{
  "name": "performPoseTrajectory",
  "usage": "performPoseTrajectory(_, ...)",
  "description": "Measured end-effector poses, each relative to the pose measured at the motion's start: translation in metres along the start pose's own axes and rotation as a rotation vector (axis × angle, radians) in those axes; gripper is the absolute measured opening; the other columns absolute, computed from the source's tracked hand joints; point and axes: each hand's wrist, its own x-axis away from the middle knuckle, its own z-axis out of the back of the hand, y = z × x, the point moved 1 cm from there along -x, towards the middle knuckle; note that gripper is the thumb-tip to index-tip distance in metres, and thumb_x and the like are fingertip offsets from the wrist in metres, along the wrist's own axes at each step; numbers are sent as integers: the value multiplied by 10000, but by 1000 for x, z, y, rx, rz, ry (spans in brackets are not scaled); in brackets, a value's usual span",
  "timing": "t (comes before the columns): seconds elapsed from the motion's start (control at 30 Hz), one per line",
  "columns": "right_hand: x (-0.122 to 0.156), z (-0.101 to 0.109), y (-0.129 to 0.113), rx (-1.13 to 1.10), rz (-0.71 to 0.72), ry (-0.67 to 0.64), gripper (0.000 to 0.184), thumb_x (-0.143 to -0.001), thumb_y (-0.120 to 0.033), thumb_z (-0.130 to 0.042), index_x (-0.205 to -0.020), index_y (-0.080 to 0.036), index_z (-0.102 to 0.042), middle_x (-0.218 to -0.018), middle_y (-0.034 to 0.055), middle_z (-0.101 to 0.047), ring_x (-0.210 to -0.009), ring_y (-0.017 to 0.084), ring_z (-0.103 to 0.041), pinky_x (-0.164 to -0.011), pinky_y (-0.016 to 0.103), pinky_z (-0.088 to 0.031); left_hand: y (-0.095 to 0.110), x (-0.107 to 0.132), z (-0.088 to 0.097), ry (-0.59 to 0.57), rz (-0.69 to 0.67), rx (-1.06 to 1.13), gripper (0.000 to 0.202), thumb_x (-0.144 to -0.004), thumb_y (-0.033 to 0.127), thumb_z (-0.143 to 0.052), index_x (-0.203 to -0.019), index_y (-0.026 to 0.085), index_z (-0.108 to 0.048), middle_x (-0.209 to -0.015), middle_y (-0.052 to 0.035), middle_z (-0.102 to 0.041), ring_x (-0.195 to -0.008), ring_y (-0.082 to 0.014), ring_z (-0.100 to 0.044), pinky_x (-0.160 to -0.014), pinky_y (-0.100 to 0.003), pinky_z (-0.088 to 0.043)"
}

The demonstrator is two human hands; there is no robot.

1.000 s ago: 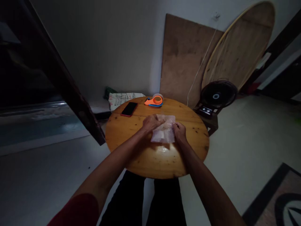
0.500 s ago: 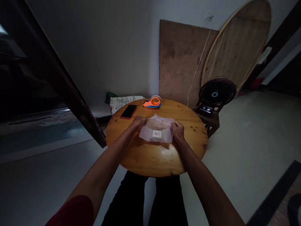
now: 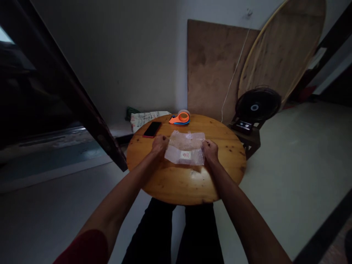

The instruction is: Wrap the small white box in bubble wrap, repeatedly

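Observation:
A sheet of pinkish, see-through bubble wrap (image 3: 187, 140) lies spread over the middle of the round wooden table (image 3: 176, 187). On its near part sits a small pale box (image 3: 185, 155) with a reddish mark on top; the near flap of the wrap appears to be around it. My left hand (image 3: 160, 143) is closed at the wrap's left edge, fingers pinched. At the right edge, my right hand (image 3: 210, 148) is closed on the wrap as well. The fingertips of both hands are partly hidden.
An orange and blue tape dispenser (image 3: 180, 118) stands at the table's far edge. Left of it lies a phone (image 3: 152, 129) with a red rim. A black fan (image 3: 257, 106) rests on a stool to the right. Wooden boards (image 3: 216, 69) lean against the wall.
The wrap's far part, raised and crumpled before, now lies flatter and more spread out. My left hand has shifted slightly away from the wrap's middle. The whole view has moved a little.

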Motion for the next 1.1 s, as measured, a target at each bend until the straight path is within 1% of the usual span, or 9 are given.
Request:
performPoseTrajectory(0.1, -1, -1, 1, -1, -17, -12, 339, -755, -465, -501, -663, -160, -618, -602, -4, -568, -593, 145, -496, -569, 248, -361, 14, 13, 6, 35, -209, -66, 279, -830, 275, -540, -1043, 138, -658, -1004, -75, -687, -955, -205, -627, -832, -297, -482)
performPoseTrajectory(0.23, -1, 0, 0, 6, -9, -5, 329, -746, -458, -507, -651, -161, -611, -592, -10, -557, -589, 141, -491, -568, 247, -356, 37, 27, 13, -459, -354, -106, 575, -704, 276, -635, -1265, 175, -560, -1125, -73, -673, -931, -193, -647, -781, -262, -502)
performPoseTrajectory(0.3, -1, 0, 0, -12, -11, -5, 337, -743, -466, -509, -669, -157, -618, -605, -11, -558, -596, 140, -492, -574, 247, -359, 42, 30, 19, -588, -340, -177, 639, -671, 258, -645, -1293, 159, -537, -1106, -86, -675, -888, -205, -653, -725, -261, -509)
performPoseTrajectory(0.4, -1, 0, 0, -16, -18, -29, 345, -751, -472, -504, -673, -157, -620, -604, -9, -562, -595, 142, -495, -578, 249, -361, 44, 36, 28, -543, -361, -245, 489, -696, 191, -569, -1181, 133, -609, -982, -79, -684, -796, -192, -641, -663, -259, -493)
performPoseTrajectory(0.5, -1, 0, 1, -17, -24, -31, 339, -752, -469, -505, -663, -161, -615, -589, -8, -560, -584, 144, -496, -576, 250, -363, 39, 54, 33, -466, -468, -236, 293, -740, 138, -495, -976, 154, -668, -921, -49, -670, -825, -173, -615, -730, -266, -476)
performPoseTrajectory(0.57, -1, -1, 1, -34, -15, -21, 334, -748, -467, -511, -675, -160, -621, -609, -5, -570, -594, 146, -503, -582, 251, -371, 34, 75, 34, -351, -709, -240, 209, -766, 117, -486, -875, 161, -659, -920, -47, -657, -887, -173, -593, -820, -289, -455)
performPoseTrajectory(0.7, -1, -1, 1, -6, 14, -10, 331, -743, -454, -508, -688, -154, -637, -641, 5, -585, -617, 149, -511, -606, 257, -382, 14, 124, 35, -416, -990, -375, 181, -822, 105, -455, -782, 176, -617, -853, -48, -627, -860, -171, -562, -830, -313, -433)
performPoseTrajectory(0.87, 0, 1, 0, -8, -2, -25, 321, -750, -440, -495, -669, -160, -629, -623, 1, -576, -606, 143, -496, -590, 250, -381, -4, 145, 41, -470, -952, -373, 109, -746, 124, -529, -784, 185, -611, -850, -33, -617, -839, -171, -571, -830, -303, -444)
performPoseTrajectory(1.1, -1, 0, 4, -25, -5, -12, 284, -728, -424, -514, -649, -171, -616, -611, -6, -562, -616, 147, -502, -592, 250, -392, 8, 120, 21, -286, -599, -171, 316, -791, 97, -458, -1004, 213, -661, -881, -12, -680, -784, -143, -621, -741, -245, -468)
